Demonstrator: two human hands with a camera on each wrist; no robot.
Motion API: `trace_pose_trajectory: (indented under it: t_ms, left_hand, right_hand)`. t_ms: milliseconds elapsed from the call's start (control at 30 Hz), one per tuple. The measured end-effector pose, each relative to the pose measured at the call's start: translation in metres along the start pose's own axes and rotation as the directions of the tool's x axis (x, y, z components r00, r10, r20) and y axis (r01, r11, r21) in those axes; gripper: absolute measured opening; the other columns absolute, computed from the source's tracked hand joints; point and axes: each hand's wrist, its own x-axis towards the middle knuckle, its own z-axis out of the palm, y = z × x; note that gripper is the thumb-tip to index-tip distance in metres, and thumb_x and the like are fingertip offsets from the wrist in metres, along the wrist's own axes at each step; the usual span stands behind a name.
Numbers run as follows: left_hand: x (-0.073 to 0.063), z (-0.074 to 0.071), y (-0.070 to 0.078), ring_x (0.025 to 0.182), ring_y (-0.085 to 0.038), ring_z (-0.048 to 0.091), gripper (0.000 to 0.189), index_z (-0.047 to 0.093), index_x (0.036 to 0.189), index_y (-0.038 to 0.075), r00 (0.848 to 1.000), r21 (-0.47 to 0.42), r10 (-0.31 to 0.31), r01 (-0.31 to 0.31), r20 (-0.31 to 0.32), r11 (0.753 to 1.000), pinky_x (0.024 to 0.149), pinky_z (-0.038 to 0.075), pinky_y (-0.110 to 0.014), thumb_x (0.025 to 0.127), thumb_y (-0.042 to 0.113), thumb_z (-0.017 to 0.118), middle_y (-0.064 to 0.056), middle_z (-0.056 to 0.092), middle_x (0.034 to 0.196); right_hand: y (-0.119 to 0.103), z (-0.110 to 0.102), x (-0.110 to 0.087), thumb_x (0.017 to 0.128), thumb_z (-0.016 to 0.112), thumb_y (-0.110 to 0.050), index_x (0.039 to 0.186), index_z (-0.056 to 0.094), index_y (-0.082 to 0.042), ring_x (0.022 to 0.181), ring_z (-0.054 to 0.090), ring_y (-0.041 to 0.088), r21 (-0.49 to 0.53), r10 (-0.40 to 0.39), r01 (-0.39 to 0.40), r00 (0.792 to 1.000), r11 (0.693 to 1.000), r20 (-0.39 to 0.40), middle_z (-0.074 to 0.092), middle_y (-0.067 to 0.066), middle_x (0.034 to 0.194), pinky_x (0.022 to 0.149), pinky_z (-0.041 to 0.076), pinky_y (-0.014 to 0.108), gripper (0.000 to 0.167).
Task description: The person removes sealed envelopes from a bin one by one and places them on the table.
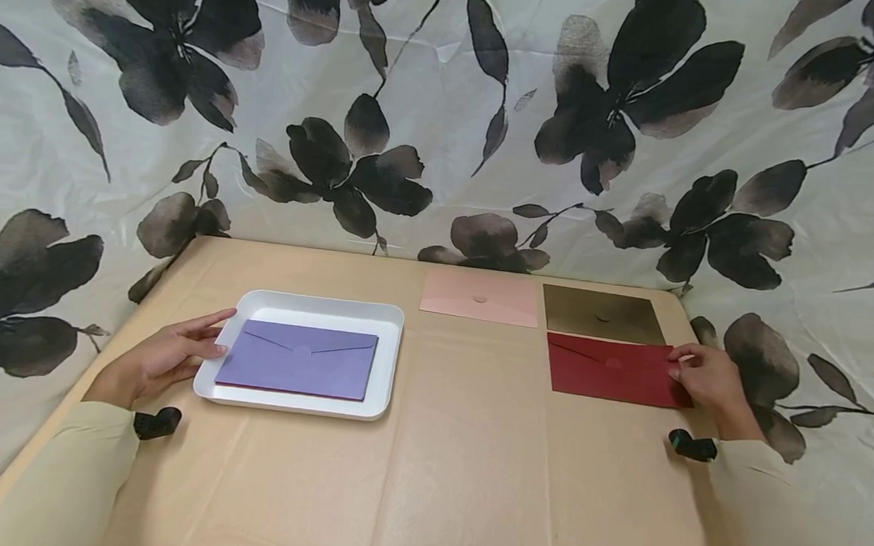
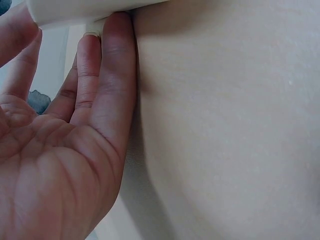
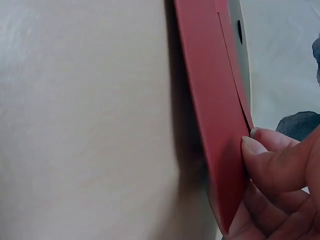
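Observation:
A white tray stands on the left side of the table, with a purple envelope lying flap up inside it. A thin dark red edge shows along the purple envelope's near side. My left hand holds the tray's left rim; in the left wrist view, fingertips reach to the tray's underside. On the right, my right hand pinches the right end of a red envelope. In the right wrist view, the thumb lies on the red envelope and other fingers are behind it; its edge is raised off the table.
Behind the red envelope lies a dark gold envelope, and to its left a pink envelope, both near the table's back edge. The tan table meets a hanging white cloth printed with dark flowers.

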Motion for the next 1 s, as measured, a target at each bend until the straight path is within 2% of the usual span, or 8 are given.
trace_pose_trajectory:
  t_ms: [233, 300, 600, 767, 1000]
  left_hand:
    - [-0.0009, 0.0004, 0.001, 0.111, 0.007, 0.056, 0.086, 0.013, 0.168, 0.031, 1.0, -0.012, 0.001, 0.0, 0.004, 1.0, 0.095, 0.06, -0.027, 0.102, 0.021, 0.067, -0.032, -0.002, 0.172]
    - [-0.0009, 0.0006, 0.0007, 0.106, 0.01, 0.057, 0.086, 0.013, 0.168, 0.032, 1.0, -0.023, 0.003, -0.002, 0.005, 1.0, 0.095, 0.06, -0.028, 0.102, 0.021, 0.067, -0.032, -0.002, 0.172]
    - [-0.0014, 0.0019, 0.0005, 0.106, 0.009, 0.058, 0.085, 0.014, 0.167, 0.033, 1.0, -0.037, 0.002, -0.002, 0.004, 0.999, 0.095, 0.061, -0.03, 0.102, 0.02, 0.067, -0.03, -0.001, 0.172]
    - [-0.0017, 0.0019, 0.001, 0.106, 0.01, 0.057, 0.085, 0.014, 0.167, 0.033, 1.0, -0.031, -0.001, 0.001, 0.0, 1.0, 0.095, 0.061, -0.03, 0.102, 0.021, 0.067, -0.031, -0.003, 0.172]
    - [-0.0015, 0.001, 0.0024, 0.118, 0.002, 0.052, 0.086, 0.013, 0.167, 0.033, 1.0, -0.004, -0.013, 0.013, -0.002, 1.0, 0.096, 0.06, -0.028, 0.102, 0.023, 0.067, -0.031, -0.005, 0.172]
  right_hand:
    - [0.0002, 0.0011, -0.0001, 0.093, 0.07, -0.006, 0.113, 0.07, 0.005, 0.093, 0.058, 0.042, -0.017, 0.005, -0.006, 0.999, 1.0, -0.035, 0.068, 0.034, 0.105, 0.061, 0.045, 0.027, 0.022]
    - [-0.0003, 0.0015, -0.0006, 0.094, 0.07, -0.007, 0.113, 0.07, 0.005, 0.092, 0.058, 0.042, -0.023, 0.011, -0.012, 0.999, 1.0, -0.038, 0.069, 0.033, 0.104, 0.061, 0.044, 0.027, 0.023]
    - [-0.0038, 0.0029, -0.0013, 0.094, 0.071, -0.008, 0.105, 0.069, 0.005, 0.094, 0.054, 0.041, -0.049, 0.07, -0.071, 0.997, 0.996, -0.023, 0.068, 0.029, 0.099, 0.066, 0.041, 0.036, 0.017]
    - [-0.0044, 0.0026, -0.0012, 0.093, 0.071, -0.008, 0.101, 0.069, 0.004, 0.093, 0.054, 0.042, -0.072, 0.056, -0.057, 0.998, 0.996, -0.021, 0.068, 0.029, 0.096, 0.067, 0.04, 0.038, 0.015]
    - [-0.0036, 0.0017, -0.001, 0.092, 0.071, -0.008, 0.096, 0.071, 0.003, 0.091, 0.054, 0.041, -0.096, 0.026, -0.027, 1.0, 0.995, -0.015, 0.069, 0.027, 0.092, 0.066, 0.04, 0.037, 0.012]
